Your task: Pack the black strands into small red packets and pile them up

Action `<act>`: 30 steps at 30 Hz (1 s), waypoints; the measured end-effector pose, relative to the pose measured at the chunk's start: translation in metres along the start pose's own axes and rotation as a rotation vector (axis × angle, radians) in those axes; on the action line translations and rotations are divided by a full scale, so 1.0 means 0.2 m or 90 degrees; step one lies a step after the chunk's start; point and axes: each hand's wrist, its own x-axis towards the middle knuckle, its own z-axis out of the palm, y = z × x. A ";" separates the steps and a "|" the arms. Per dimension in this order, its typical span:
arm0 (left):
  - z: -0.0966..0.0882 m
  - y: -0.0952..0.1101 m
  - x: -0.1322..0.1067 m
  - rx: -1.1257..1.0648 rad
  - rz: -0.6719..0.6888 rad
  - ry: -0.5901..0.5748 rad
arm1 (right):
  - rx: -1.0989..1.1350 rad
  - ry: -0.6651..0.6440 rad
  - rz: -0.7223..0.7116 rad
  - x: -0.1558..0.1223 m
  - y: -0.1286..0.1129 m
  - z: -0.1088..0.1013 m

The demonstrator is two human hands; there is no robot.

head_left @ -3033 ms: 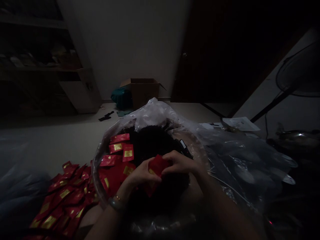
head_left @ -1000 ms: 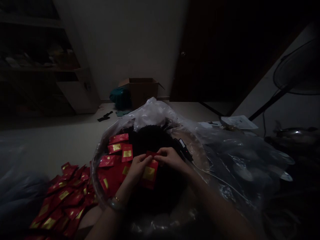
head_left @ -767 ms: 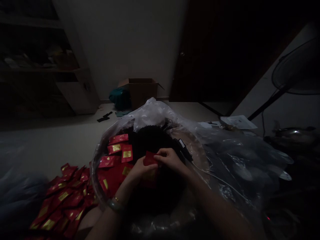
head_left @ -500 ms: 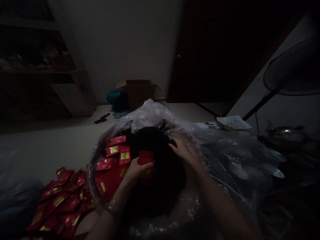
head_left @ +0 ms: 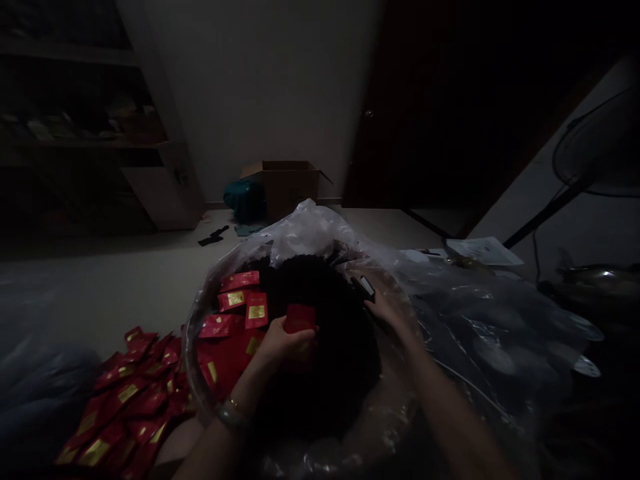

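Note:
My left hand (head_left: 278, 341) is closed around a red packet (head_left: 301, 319), held upright over the dark heap. At the right side of the heap, my right hand (head_left: 383, 308) grips a small black object with a pale strip (head_left: 367, 287); its kind is too dim to make out. The heap (head_left: 320, 287) looks like loose black material and fills much of a wide round container lined with clear plastic (head_left: 196, 313). Inside its left part lie several red packets (head_left: 257, 310) with gold labels.
More red packets (head_left: 125, 400) are piled on the floor at the left. An open cardboard box (head_left: 291, 187) and a teal bag (head_left: 245, 201) stand by the wall. Clear plastic sheeting (head_left: 480, 333) spreads at the right, near a standing fan (head_left: 600, 147).
My right hand has come up from the heap's edge, and the black object now shows in it. My left hand keeps the red packet over the heap. The whole view has shifted slightly.

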 end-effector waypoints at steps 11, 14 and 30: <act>-0.01 -0.04 0.03 0.019 0.015 -0.025 | 0.128 -0.241 -0.265 -0.32 -0.52 -0.22; -0.02 -0.06 0.03 0.025 0.025 -0.050 | 0.103 -0.313 -0.302 -0.40 -0.60 -0.22; 0.01 -0.03 0.01 0.051 0.029 -0.080 | -0.086 -0.250 -0.330 -0.45 -0.68 -0.16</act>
